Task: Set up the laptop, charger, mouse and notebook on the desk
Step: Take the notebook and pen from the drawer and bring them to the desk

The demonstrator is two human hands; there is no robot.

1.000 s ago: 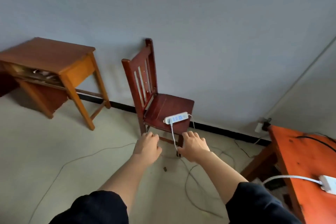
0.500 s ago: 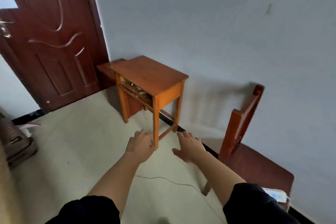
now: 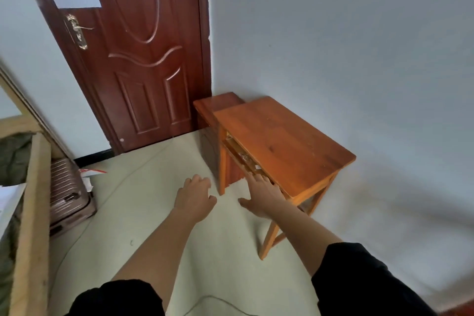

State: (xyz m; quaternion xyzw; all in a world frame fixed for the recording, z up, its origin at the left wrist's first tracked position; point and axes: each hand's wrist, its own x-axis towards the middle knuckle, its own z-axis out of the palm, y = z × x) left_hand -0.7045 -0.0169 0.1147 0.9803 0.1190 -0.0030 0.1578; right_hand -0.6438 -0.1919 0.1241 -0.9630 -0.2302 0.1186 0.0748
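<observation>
Against the right wall, just past the corner by the door (image 3: pixel 143 46), stands the small wooden surface (image 3: pixel 282 141), its top bare. A second ago you faced the chair with the white power strip on its seat. Since then your view has swung left and closed in, so chair and strip are out of frame and this surface now fills the middle right. Your hands have come along with nothing in them. Your right hand (image 3: pixel 261 196) has straight, spread fingers, with the tips at the mouth of the open shelf (image 3: pixel 241 155) under the top; whether they touch the edge cannot be told. Your left hand (image 3: pixel 196 197) hangs over the floor just left of the near leg, fingers loosely curled and holding nothing. Laptop, charger, mouse and notebook: none identifiable in view. Something pale and glinting lies in the shelf, too small to name. A darker low cabinet (image 3: pixel 218 102) sits behind the surface on its far left. A ribbed suitcase (image 3: pixel 68 195) and a wooden bed frame (image 3: pixel 33 213) sit at the left edge. Judgement: you are still fetching, with nothing set out yet; the turn suggests the shelf holds an item you need. The reach looks shallow, but the low opening hides its contents, so expect to feel for the item rather than see it.
</observation>
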